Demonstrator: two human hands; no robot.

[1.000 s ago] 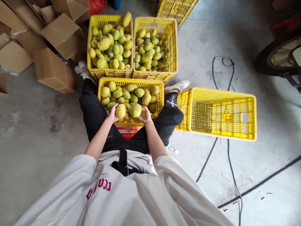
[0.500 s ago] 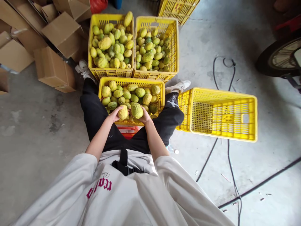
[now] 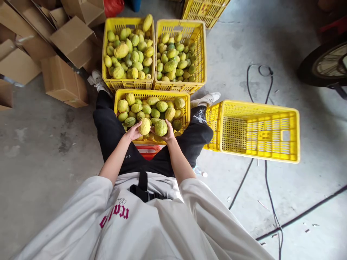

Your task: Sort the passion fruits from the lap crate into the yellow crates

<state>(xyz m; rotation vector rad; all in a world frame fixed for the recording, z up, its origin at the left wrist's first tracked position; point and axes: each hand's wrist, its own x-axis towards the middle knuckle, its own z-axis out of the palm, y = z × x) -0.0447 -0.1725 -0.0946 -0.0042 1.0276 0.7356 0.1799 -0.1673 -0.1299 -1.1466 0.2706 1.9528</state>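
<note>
My left hand [image 3: 133, 132] is closed around a yellow, lemon-like fruit [image 3: 144, 126] with bumpy skin. A greener fruit [image 3: 161, 128] of the same kind sits in my right hand [image 3: 170, 131], with the thumb along its right side. Both fruits are held side by side over the near edge of a yellow plastic crate [image 3: 187, 108] between my knees. Inside that crate lie many green and yellow fruits [image 3: 162, 106]. The undersides of both held fruits and some of my fingers are hidden.
Two more yellow crates of fruit, a left one [image 3: 104, 54] and a right one [image 3: 204, 54], stand beyond. On the right a yellow crate [image 3: 294, 133] lies on its side near black cables [image 3: 268, 184] and a wheel [image 3: 325, 65]. Cardboard boxes [image 3: 63, 79] crowd the upper left.
The yellow fruit in my left hand has shifted slightly right and up. My right hand has turned the greener fruit and moved it slightly right.
</note>
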